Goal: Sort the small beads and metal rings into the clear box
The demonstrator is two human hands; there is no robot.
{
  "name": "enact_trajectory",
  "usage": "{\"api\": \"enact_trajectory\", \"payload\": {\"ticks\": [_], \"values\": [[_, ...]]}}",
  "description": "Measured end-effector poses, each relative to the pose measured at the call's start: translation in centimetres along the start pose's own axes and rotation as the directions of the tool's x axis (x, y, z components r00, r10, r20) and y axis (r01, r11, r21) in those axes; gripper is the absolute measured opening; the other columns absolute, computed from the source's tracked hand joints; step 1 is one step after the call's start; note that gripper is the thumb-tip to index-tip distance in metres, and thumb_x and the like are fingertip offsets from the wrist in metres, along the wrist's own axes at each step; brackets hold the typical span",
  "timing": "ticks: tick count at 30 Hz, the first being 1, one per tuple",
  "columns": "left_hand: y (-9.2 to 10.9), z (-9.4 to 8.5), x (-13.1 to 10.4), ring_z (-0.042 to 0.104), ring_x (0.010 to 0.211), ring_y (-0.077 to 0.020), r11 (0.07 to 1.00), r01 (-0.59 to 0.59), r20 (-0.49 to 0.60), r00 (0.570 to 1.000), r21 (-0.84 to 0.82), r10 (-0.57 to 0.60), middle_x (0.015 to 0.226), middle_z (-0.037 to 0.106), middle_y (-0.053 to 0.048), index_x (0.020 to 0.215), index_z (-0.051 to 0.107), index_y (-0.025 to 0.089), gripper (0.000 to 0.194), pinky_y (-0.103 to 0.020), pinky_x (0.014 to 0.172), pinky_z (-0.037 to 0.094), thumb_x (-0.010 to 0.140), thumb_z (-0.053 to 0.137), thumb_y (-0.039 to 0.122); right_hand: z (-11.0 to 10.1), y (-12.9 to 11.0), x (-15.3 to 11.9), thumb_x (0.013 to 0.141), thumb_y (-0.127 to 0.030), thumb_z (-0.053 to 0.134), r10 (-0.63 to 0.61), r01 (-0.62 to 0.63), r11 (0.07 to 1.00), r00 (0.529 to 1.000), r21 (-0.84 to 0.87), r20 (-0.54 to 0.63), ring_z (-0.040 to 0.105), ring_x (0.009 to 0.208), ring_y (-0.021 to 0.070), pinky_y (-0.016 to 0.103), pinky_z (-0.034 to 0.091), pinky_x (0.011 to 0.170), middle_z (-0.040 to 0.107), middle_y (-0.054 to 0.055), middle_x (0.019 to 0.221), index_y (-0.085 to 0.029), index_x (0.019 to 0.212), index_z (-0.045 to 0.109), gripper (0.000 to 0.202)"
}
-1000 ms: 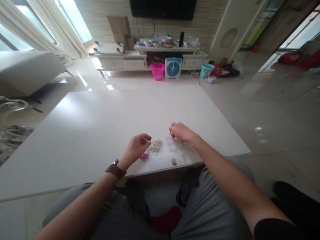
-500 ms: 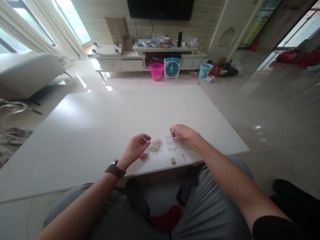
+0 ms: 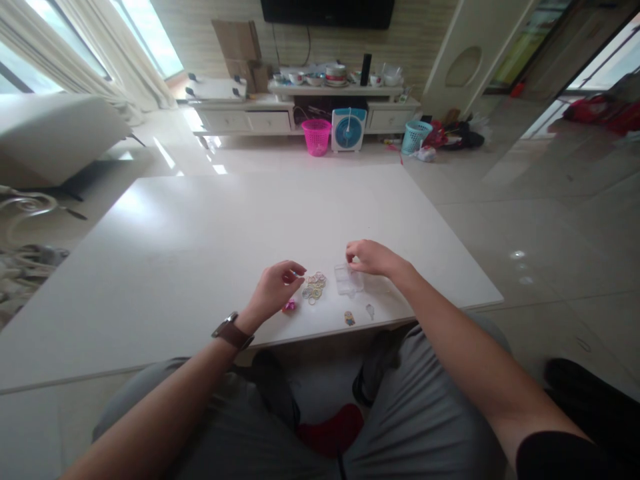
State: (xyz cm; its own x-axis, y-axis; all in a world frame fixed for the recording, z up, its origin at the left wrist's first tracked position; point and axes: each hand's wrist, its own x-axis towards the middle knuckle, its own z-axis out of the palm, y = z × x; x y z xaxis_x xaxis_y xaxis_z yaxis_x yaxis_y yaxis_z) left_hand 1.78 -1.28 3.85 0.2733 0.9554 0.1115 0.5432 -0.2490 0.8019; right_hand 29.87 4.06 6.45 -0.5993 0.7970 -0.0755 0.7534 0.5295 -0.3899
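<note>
My left hand [image 3: 278, 288], with a dark watch on its wrist, hovers just left of a pile of thin pale-coloured rings, like small hair ties [image 3: 315, 285]. Its fingers curl round a tiny bluish-white thing too small to name. Close below that hand lies a shiny pink object [image 3: 289, 305]. My right hand [image 3: 371, 257] is over the far right part of a clear compartment box [image 3: 345, 283], fingers pinched together and their tips partly hidden. Nearer the table edge lie a small yellow-and-blue cartoon figure [image 3: 349, 318] and a pale, key-shaped piece [image 3: 370, 311].
The white table [image 3: 225, 220] reaches away from my knees. Beyond it stand a pink basket [image 3: 316, 139], a blue fan [image 3: 347, 130] and a light-blue basket [image 3: 415, 137], before a low cabinet [image 3: 230, 120] with dishes on top.
The view has shifted slightly. My right hand has moved a little toward the far edge of the clear box. The left hand stays beside the rings with nearly the same grip.
</note>
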Motion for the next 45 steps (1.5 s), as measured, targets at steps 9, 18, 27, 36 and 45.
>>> {"api": "enact_trajectory", "payload": {"ticks": [9, 18, 27, 36, 45], "values": [[-0.1, 0.2, 0.1, 0.061, 0.068, -0.0141, 1.000, -0.007, -0.007, 1.000, 0.030, 0.007, 0.077, 0.069, -0.001, 0.089, 0.071, 0.019, 0.013, -0.028, 0.068, 0.049, 0.081, 0.065, 0.026, 3.7, -5.8, 0.4, 0.087, -0.017, 0.061, -0.097, 0.118, 0.975, 0.988, 0.189, -0.117, 0.058, 0.072, 0.0128, 0.024, 0.039, 0.069, 0.069, 0.002, 0.081, -0.017, 0.093, 0.067, 0.009], [-0.3, 0.1, 0.2, 0.062, 0.070, -0.0142, 0.999, -0.019, -0.016, 1.000, 0.044, 0.020, 0.081, 0.071, -0.002, 0.087, 0.071, 0.020, 0.011, -0.028, 0.068, 0.049, 0.081, 0.062, 0.022, 0.8, -3.4, 0.2, 0.090, -0.018, 0.054, 0.059, -0.074, 0.997, 0.949, -0.038, -0.308, 0.060, 0.087, 0.0167, 0.027, 0.040, 0.079, 0.069, 0.005, 0.092, -0.018, 0.091, 0.068, 0.014], [1.0, -0.1, -0.1, 0.062, 0.072, -0.0129, 0.993, -0.110, 0.033, 0.993, 0.045, 0.109, 0.086, 0.069, -0.002, 0.088, 0.070, 0.019, 0.014, -0.026, 0.068, 0.051, 0.085, 0.056, 0.018, 0.1, -1.8, -1.9, 0.076, -0.026, 0.065, 0.228, -0.192, 0.955, 0.963, -0.225, 0.145, 0.065, 0.078, 0.0185, 0.025, 0.040, 0.063, 0.074, 0.005, 0.088, -0.023, 0.096, 0.075, 0.023], [0.7, -0.1, -0.1, 0.062, 0.073, -0.0121, 0.991, -0.125, 0.055, 0.991, 0.044, 0.123, 0.089, 0.068, -0.003, 0.089, 0.069, 0.019, 0.015, -0.025, 0.068, 0.051, 0.085, 0.055, 0.017, 1.7, -2.5, -0.2, 0.076, -0.015, 0.060, 0.281, -0.187, 0.913, 0.933, -0.361, 0.227, 0.070, 0.085, 0.0236, 0.027, 0.046, 0.066, 0.076, 0.014, 0.095, -0.016, 0.090, 0.076, 0.021], [0.6, -0.2, -0.1, 0.063, 0.073, -0.0136, 0.991, -0.123, 0.062, 0.991, 0.054, 0.119, 0.090, 0.068, -0.004, 0.090, 0.070, 0.019, 0.016, -0.026, 0.067, 0.052, 0.086, 0.054, 0.020, 1.9, -2.6, -0.5, 0.078, -0.014, 0.059, 0.265, -0.193, 0.919, 0.948, -0.345, 0.175, 0.069, 0.083, 0.0234, 0.027, 0.042, 0.062, 0.075, 0.014, 0.092, -0.016, 0.087, 0.074, 0.017]]}}
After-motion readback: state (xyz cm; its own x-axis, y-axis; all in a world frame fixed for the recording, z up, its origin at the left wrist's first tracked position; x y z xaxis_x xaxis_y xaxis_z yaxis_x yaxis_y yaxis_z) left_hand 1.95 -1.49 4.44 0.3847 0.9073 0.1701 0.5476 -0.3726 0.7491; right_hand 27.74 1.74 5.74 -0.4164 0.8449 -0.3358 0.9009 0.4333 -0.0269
